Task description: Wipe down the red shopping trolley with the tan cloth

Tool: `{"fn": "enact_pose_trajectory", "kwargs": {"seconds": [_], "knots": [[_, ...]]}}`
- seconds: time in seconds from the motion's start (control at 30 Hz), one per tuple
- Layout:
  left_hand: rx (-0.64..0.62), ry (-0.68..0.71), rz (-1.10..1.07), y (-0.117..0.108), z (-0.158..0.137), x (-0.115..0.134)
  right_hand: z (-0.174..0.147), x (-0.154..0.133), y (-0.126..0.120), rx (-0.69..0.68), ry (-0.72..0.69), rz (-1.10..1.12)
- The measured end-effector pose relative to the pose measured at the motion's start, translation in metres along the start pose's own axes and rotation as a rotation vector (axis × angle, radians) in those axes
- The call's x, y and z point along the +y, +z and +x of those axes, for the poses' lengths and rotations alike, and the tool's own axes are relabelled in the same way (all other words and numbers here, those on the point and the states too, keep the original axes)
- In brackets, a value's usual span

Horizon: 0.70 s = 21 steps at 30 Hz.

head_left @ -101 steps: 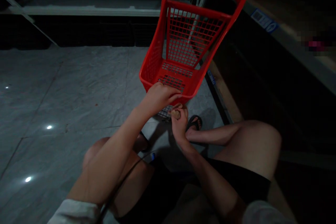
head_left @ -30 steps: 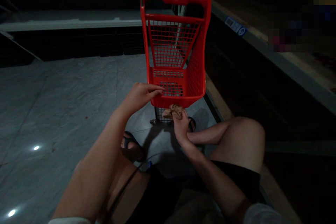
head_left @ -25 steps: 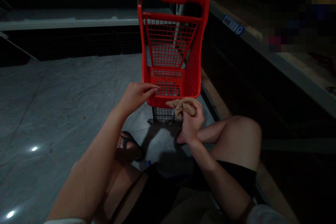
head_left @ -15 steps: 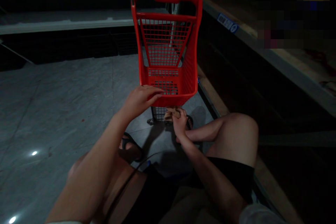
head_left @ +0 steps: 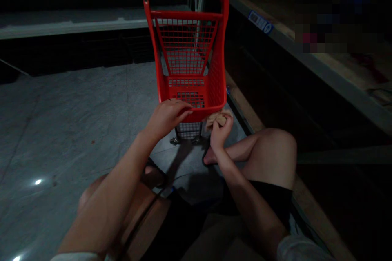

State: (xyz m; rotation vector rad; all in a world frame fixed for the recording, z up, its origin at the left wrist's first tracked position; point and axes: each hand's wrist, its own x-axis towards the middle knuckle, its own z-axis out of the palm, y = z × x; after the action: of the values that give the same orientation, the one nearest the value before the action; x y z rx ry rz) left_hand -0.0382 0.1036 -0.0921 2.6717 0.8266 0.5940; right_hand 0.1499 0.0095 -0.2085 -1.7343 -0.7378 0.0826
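Note:
A red plastic shopping cart [head_left: 222, 57] stands in front of me, its grid basket tilted open toward me. At the near rim, left of the middle, my left hand [head_left: 170, 116] holds on, fingers over the edge and thumb outside. My right hand [head_left: 221, 132] is closed on a crumpled light-brown cloth [head_left: 219, 119], at the basket's lower right corner. Part of the cloth is covered by my fingers. Whether it presses on the plastic there is hard to make out in the dim light.
Low shelving [head_left: 92, 28] runs along the back. A wooden-topped shelf unit [head_left: 294, 45] with a blue-and-white label [head_left: 260, 21] stands close on the right. Grey floor [head_left: 76, 118] extends to the left. My bent legs flank the cart's wheels [head_left: 175, 140].
My right hand has carried the cloth rightward and up, from below the cart's front panel to its right corner. My left hand keeps its place on the rim. The view has shifted slightly.

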Motion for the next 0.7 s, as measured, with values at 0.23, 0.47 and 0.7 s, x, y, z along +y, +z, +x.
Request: {"fn": "enact_pose_trajectory", "kwargs": {"seconds": [0.23, 0.47, 0.7], "knots": [[0.102, -0.047, 0.325, 0.005, -0.016, 0.013, 0.028, -0.011, -0.036, -0.240, -0.022, -0.079], [0.187, 0.054, 0.306, 0.002, -0.041, 0.015, 0.098, -0.132, -0.052, -0.632, -0.552, -0.063], [0.058, 0.374, 0.299, -0.021, -0.058, 0.017, 0.103, -0.144, -0.017, -1.870, -0.420, -0.554]]}}
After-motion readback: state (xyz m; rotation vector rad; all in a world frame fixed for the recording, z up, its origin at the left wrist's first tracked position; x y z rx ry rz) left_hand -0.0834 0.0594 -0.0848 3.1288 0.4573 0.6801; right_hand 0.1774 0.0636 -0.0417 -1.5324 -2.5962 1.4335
